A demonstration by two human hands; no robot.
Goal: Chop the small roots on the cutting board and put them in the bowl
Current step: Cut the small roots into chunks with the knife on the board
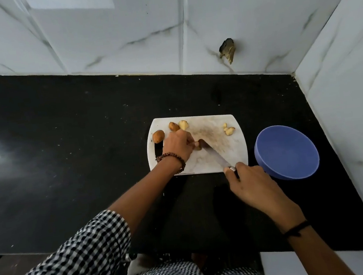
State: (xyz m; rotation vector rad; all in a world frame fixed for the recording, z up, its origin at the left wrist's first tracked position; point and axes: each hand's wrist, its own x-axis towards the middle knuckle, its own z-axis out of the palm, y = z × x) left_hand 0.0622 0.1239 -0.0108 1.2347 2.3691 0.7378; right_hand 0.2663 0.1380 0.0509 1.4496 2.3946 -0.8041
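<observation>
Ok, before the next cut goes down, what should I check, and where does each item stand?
1. Left hand holds the root down on the cutting board: ok.
2. Right hand grips the knife, blade tip at the root: ok.
3. Left fingertips clear of the blade: cannot tell, they are hidden.
4. Bowl empty, beside the board's right edge: ok.
5. Cut pieces moved to the bowl: not ok, they lie near the board's far right corner.
</observation>
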